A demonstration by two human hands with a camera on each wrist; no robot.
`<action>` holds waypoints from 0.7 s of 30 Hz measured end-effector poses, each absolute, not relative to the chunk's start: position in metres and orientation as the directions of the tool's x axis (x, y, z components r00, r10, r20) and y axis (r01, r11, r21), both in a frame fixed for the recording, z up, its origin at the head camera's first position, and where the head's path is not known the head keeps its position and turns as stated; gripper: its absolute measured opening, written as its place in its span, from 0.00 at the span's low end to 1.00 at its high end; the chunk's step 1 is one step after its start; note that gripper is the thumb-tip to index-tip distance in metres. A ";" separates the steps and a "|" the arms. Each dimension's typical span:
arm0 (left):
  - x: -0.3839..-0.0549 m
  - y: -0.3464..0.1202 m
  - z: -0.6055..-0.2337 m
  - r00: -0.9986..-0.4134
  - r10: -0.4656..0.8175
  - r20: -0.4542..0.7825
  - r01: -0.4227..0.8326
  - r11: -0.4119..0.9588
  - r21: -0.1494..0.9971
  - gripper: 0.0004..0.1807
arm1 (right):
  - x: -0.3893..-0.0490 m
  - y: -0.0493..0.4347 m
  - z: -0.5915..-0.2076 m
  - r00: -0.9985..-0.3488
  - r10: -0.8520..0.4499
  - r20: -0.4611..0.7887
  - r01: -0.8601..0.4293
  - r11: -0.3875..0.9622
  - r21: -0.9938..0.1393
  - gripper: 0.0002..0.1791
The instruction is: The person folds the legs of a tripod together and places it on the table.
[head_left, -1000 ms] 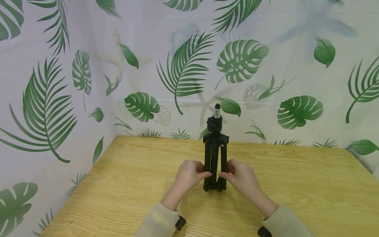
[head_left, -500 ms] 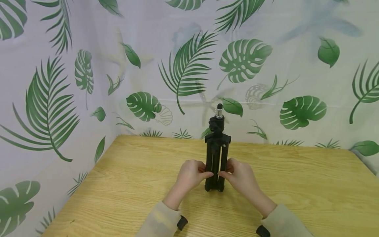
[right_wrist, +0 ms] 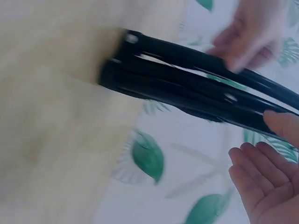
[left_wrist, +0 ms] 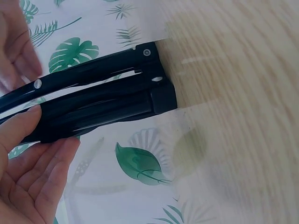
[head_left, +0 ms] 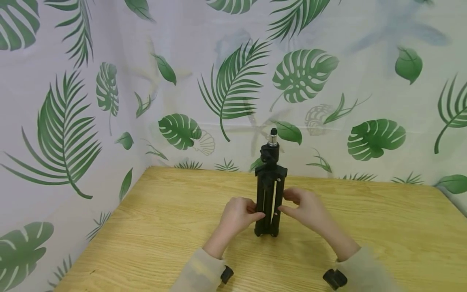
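Observation:
A folded black tripod stand [head_left: 260,190] stands upright on the wooden table, its silver stud with a black tip pointing up. My left hand [head_left: 237,213] pinches its left leg low down, thumb in front and fingers behind; the left wrist view shows the thumb [left_wrist: 23,123] lying over the black leg. On the other side, my right hand [head_left: 306,205] has its thumb tip right at the right leg, while its fingers are spread off it. In the right wrist view those fingers [right_wrist: 261,163] lie apart from the leg, extended, with the palm showing.
The wooden table [head_left: 175,207] runs back to a white cloth [head_left: 233,97] printed with green leaves, which also hangs along the left side. Black straps [head_left: 335,279] show at the sleeve cuffs.
The right hand has loosened its pinch on the right leg and moved slightly up and right. The left hand keeps its hold. The tripod legs look drawn closer together than a second ago.

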State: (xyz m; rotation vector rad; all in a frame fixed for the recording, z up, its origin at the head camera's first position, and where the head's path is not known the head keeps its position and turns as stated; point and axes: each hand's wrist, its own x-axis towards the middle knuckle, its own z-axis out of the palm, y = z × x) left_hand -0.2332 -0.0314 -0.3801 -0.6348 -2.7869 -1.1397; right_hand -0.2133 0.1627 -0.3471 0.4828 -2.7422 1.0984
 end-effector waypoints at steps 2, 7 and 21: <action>-0.233 -0.031 -0.380 -0.914 0.347 0.211 0.396 0.643 0.656 0.14 | -0.213 0.166 -0.336 -0.933 -0.240 0.268 -0.359 0.668 -0.652 0.17; -0.233 -0.031 -0.379 -0.916 0.342 0.211 0.392 0.646 0.655 0.14 | -0.210 0.170 -0.313 -0.920 -0.235 0.314 -0.390 0.635 -0.667 0.18; -0.233 -0.032 -0.379 -0.917 0.347 0.195 0.384 0.645 0.660 0.14 | -0.211 0.159 -0.272 -0.861 -0.186 0.474 -0.485 0.584 -0.651 0.17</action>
